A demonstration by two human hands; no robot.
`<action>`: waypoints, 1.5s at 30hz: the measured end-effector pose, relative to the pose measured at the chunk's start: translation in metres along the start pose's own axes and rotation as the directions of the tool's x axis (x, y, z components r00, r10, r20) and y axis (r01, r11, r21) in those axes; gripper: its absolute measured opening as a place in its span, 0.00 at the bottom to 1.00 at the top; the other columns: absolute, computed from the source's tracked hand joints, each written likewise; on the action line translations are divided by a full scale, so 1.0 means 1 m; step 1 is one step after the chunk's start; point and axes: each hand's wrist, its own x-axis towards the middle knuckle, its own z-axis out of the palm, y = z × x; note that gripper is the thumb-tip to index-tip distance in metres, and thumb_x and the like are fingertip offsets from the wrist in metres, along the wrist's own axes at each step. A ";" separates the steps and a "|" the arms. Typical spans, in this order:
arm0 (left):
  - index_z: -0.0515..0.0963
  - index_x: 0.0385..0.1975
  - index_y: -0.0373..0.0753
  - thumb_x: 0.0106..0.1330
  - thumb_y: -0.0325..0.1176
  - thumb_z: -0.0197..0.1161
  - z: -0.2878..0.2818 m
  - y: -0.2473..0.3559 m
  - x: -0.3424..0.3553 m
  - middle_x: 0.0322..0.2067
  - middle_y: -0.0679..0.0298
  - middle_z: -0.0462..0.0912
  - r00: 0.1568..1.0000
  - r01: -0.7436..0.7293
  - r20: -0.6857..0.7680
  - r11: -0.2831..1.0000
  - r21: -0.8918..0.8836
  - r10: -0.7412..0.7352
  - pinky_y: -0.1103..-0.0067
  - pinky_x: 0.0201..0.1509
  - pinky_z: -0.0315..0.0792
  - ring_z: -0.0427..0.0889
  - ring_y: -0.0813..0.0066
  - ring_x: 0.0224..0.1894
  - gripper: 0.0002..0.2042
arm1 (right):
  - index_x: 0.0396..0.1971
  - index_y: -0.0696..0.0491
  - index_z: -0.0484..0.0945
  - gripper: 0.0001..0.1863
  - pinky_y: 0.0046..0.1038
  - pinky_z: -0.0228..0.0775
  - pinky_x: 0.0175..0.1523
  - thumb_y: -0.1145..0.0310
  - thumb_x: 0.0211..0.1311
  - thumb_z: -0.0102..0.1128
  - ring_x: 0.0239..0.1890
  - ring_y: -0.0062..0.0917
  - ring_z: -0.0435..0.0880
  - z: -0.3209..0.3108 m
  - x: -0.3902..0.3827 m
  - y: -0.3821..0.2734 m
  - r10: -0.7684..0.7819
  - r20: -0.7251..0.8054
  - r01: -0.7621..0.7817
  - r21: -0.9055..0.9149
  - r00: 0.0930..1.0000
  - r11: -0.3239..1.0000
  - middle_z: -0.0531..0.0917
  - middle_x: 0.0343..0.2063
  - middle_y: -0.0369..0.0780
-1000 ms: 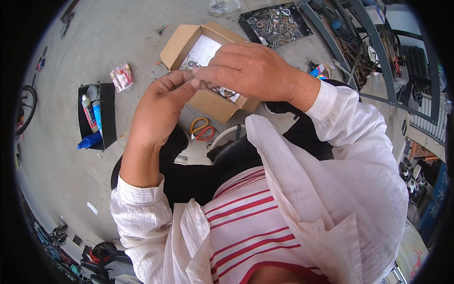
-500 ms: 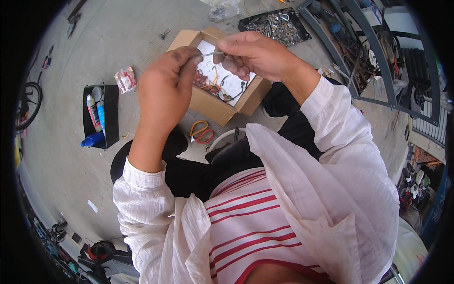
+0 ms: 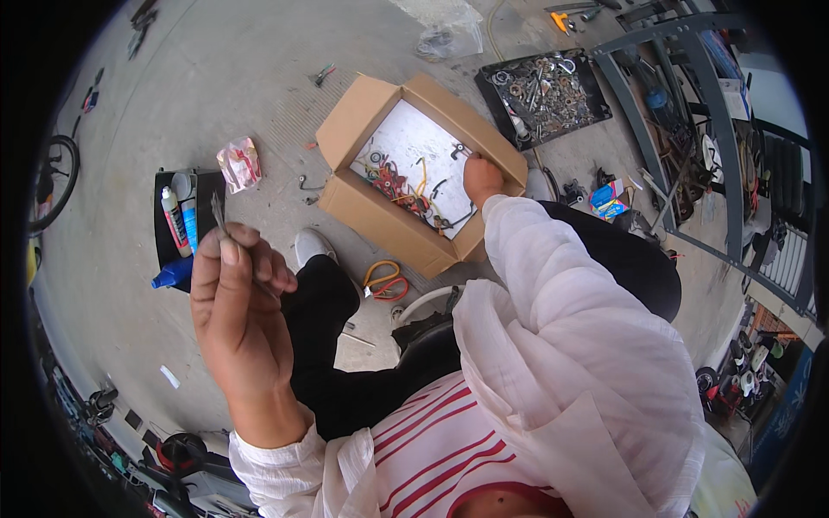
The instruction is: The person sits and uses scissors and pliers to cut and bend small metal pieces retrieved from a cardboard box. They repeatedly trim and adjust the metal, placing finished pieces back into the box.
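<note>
Pinched between the thumb and fingers of my left hand [image 3: 242, 302] is a thin, grey, metal-looking strip or bundle [image 3: 218, 209], pointing up; its exact kind is unclear. That hand is raised at the left, away from the cardboard box [image 3: 389, 226]. My right hand [image 3: 482, 180] reaches inside the box at its right side, fingers curled down near a small dark piece [image 3: 459, 152]. What its fingertips hold, if anything, is hidden. On the box's white bottom lie red and yellow wires [image 3: 399, 186] and several small dark parts.
A black tray of metal hardware [image 3: 544, 99] lies beyond the box, right of it. Left stands a black bin [image 3: 205, 233] with bottles, beside a red-and-white packet [image 3: 239, 164]. Orange-handled scissors [image 3: 382, 281] lie near my legs. A metal rack [image 3: 725, 173] stands at the right.
My hands were together above the box, both at the thin grey piece. Now the left has carried it down and left, while the right has gone down into the box.
</note>
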 end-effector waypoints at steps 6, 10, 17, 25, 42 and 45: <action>0.72 0.38 0.36 0.70 0.36 0.53 -0.015 -0.004 -0.007 0.22 0.67 0.69 0.986 0.140 -0.086 0.989 -0.057 -0.145 0.82 0.31 0.68 0.70 0.80 0.25 0.09 | 0.32 0.60 0.76 0.09 0.37 0.79 0.29 0.71 0.59 0.51 0.23 0.36 0.86 0.022 0.005 -0.011 -0.073 -0.066 0.061 -0.165 0.995 0.984 0.84 0.22 0.48; 0.70 0.41 0.39 0.71 0.35 0.51 -0.010 -0.007 -0.011 0.24 0.69 0.66 0.986 0.159 -0.042 0.986 -0.044 -0.160 0.84 0.33 0.68 0.68 0.81 0.26 0.08 | 0.31 0.62 0.77 0.09 0.35 0.78 0.33 0.71 0.56 0.54 0.26 0.36 0.86 0.003 0.001 -0.021 -0.068 -0.010 0.067 -0.032 0.998 0.997 0.84 0.25 0.51; 0.75 0.41 0.37 0.69 0.36 0.56 0.015 -0.016 0.005 0.29 0.67 0.78 0.974 0.214 -0.043 0.963 -0.163 -0.223 0.81 0.40 0.73 0.79 0.77 0.32 0.09 | 0.20 0.63 0.78 0.10 0.32 0.66 0.21 0.69 0.45 0.63 0.16 0.29 0.75 -0.149 -0.020 -0.040 -0.004 0.453 -0.331 0.657 0.892 0.677 0.79 0.19 0.43; 0.72 0.44 0.39 0.70 0.38 0.54 0.065 -0.049 0.015 0.37 0.64 0.77 0.929 0.350 0.222 0.898 -0.267 -0.296 0.76 0.44 0.78 0.80 0.70 0.39 0.10 | 0.29 0.58 0.78 0.11 0.18 0.49 0.18 0.64 0.56 0.64 0.13 0.12 0.60 -0.333 -0.127 -0.064 -0.520 0.125 -0.083 0.991 0.845 0.103 0.67 0.14 0.29; 0.78 0.40 0.41 0.65 0.35 0.56 0.045 -0.042 -0.002 0.22 0.73 0.70 0.988 0.117 0.134 0.918 -0.380 -0.070 0.86 0.21 0.58 0.65 0.86 0.20 0.09 | 0.34 0.57 0.79 0.08 0.13 0.52 0.21 0.68 0.62 0.61 0.18 0.07 0.66 -0.334 -0.151 -0.137 -0.507 -0.034 0.091 0.992 0.861 0.087 0.75 0.21 0.28; 0.78 0.37 0.41 0.64 0.35 0.56 0.044 -0.039 -0.005 0.21 0.74 0.68 0.989 0.106 0.139 0.904 -0.414 -0.052 0.86 0.20 0.53 0.63 0.86 0.20 0.08 | 0.34 0.54 0.79 0.07 0.13 0.43 0.15 0.66 0.62 0.61 0.13 0.05 0.58 -0.334 -0.150 -0.139 -0.515 -0.007 0.069 0.993 0.857 0.100 0.72 0.17 0.25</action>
